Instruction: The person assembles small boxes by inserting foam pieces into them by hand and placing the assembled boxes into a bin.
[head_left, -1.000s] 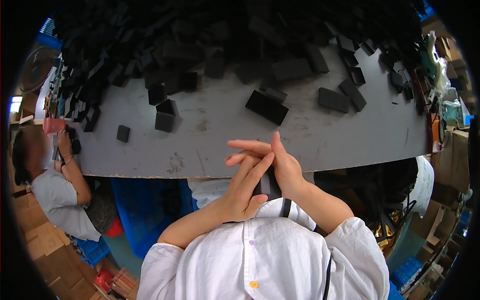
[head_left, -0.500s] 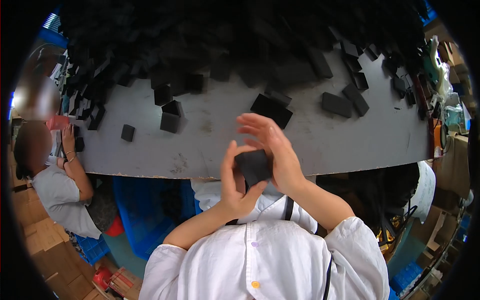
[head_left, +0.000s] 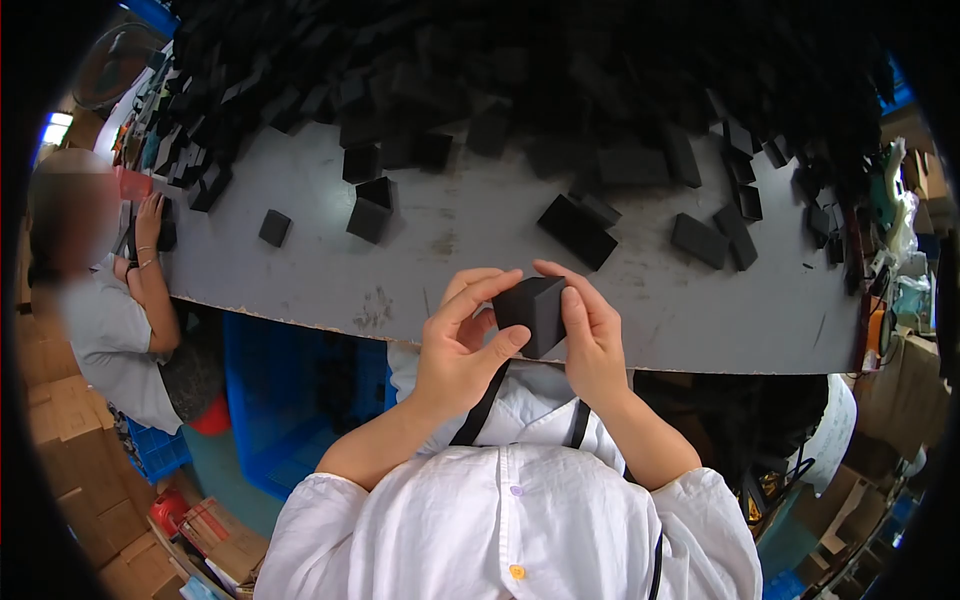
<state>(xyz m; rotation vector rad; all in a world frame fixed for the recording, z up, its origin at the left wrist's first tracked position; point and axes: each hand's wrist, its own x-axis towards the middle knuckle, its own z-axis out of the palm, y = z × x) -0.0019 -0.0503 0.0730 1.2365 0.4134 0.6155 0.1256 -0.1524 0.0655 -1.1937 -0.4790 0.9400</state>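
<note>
A small black box (head_left: 532, 315) is held between my two hands, just over the front edge of the grey table (head_left: 450, 270). My left hand (head_left: 465, 340) grips its left side, with the thumb on the near face and the fingers along the top. On the right side, the thumb and fingers of my right hand (head_left: 595, 335) press against it. Beyond my hands lie a larger open black box (head_left: 577, 232) and another black box (head_left: 369, 220). A single small black box (head_left: 274, 228) sits farther left.
A big heap of black boxes (head_left: 480, 80) covers the back of the table. More boxes (head_left: 700, 240) lie to the right. At the left end a co-worker (head_left: 110, 300) has a hand on the table. A blue crate (head_left: 262, 400) stands below the front edge.
My right hand has come down and closed on the box's right side. The box is turned, with an edge toward me. The whole view has shifted slightly.
</note>
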